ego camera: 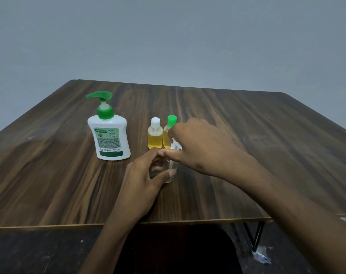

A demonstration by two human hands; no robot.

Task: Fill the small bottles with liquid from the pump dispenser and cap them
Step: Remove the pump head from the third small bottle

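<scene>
Mid-bench, nearer the front edge: clear, empty-looking small bottle (171,171), upright, gripped in the curled fingers of the left hand (146,175). Right hand (197,143) over its top, fingers pinching a white cap (175,145). Just behind, two capped bottles of yellow liquid, white-capped bottle (155,135) touching green-capped bottle (167,133). Toward the left edge, white pump dispenser (110,133), green pump.
</scene>
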